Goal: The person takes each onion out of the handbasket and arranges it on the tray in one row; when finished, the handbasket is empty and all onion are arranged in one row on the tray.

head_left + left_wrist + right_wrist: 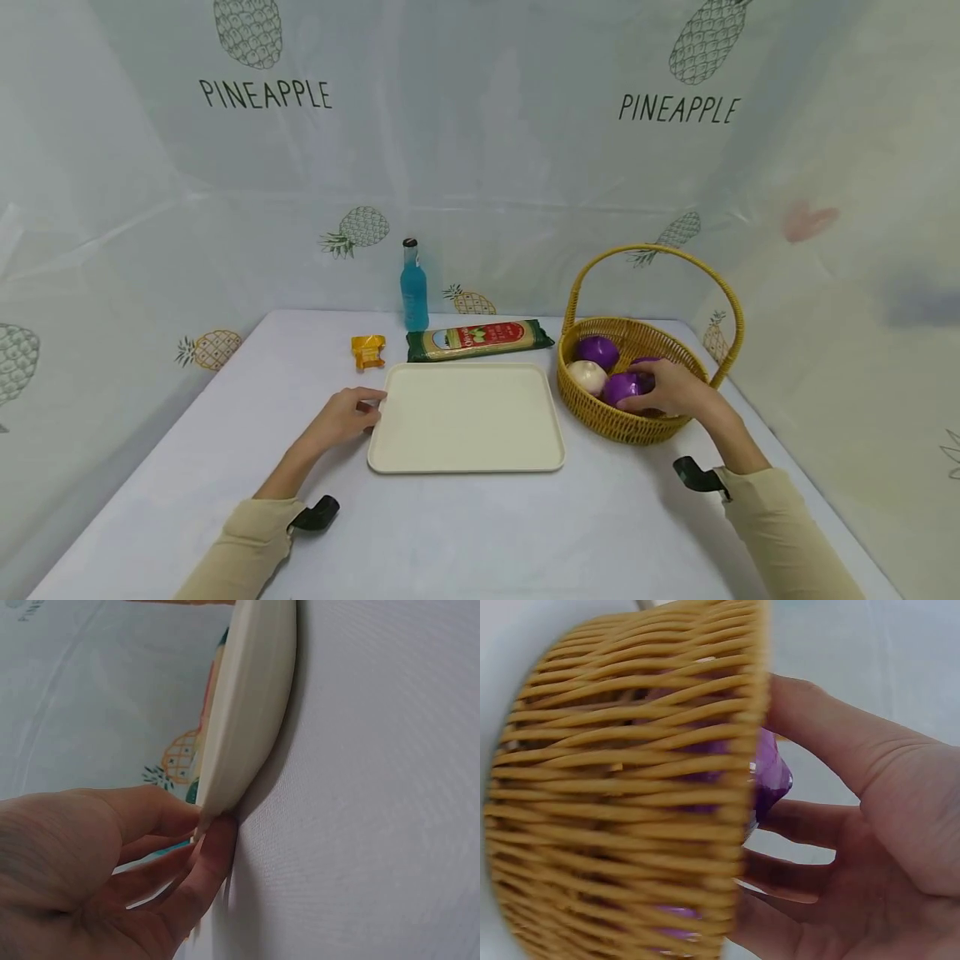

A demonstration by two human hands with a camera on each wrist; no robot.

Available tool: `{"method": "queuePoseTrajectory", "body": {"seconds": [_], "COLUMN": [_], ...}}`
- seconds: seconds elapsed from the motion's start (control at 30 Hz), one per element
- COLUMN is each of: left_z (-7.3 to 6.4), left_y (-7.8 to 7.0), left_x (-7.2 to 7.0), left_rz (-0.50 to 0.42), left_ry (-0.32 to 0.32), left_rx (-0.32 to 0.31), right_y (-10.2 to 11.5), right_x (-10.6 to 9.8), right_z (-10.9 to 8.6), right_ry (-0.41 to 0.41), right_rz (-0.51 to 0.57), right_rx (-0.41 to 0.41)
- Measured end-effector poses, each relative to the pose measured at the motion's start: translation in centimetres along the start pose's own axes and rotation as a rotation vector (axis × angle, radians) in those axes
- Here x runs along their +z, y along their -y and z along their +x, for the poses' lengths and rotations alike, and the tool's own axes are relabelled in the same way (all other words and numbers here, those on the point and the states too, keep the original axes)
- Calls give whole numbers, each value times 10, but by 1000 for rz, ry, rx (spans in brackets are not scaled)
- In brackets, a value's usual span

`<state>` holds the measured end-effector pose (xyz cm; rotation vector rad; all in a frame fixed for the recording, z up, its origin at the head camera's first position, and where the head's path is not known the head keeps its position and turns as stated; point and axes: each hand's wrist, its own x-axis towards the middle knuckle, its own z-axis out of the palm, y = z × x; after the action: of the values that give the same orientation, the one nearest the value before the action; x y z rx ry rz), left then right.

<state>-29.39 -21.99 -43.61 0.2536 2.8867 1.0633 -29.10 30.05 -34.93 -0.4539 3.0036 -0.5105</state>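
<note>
My left hand (347, 414) pinches the left rim of a cream rectangular tray (468, 421) lying flat on the table; in the left wrist view, thumb and fingers meet at the edge of the tray (251, 697). My right hand (667, 388) reaches into a yellow wicker basket (626, 429) and grips a shiny purple onion (621, 388) between thumb and fingers. Woven wall hides much of that onion (771, 772) in the right wrist view. Beside it in the basket are another purple onion (597, 352), a white onion (587, 377) and more purple partly behind my fingers.
Behind the tray lies a long green-and-gold noodle packet (480, 337). A blue bottle (414, 292) stands upright behind its left end, and a small orange wrapped packet (368, 352) lies to the left. The basket's tall handle (651, 247) arches above my right hand. Pineapple-printed curtain (480, 167) surrounds the table.
</note>
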Motion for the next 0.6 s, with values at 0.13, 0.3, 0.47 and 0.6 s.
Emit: {"method": "queuePoseTrajectory", "body": {"seconds": [0.13, 0.3, 0.47, 0.6], "left_z": [-2, -2, -1, -3], "left_y": [0, -1, -1, -4], "left_x": [0, 1, 3, 2], "left_rz": [6, 2, 7, 10], "left_ry": [-4, -8, -10, -12], "left_rx": [6, 2, 2, -7], "right_y": [10, 19, 36, 52], "right_x": [-8, -17, -17, -12], "right_z": [-1, 2, 12, 21], "right_ry": [-57, -122, -160, -164], "right_rz": [13, 56, 58, 89], "right_rx": [5, -27, -69, -91]}}
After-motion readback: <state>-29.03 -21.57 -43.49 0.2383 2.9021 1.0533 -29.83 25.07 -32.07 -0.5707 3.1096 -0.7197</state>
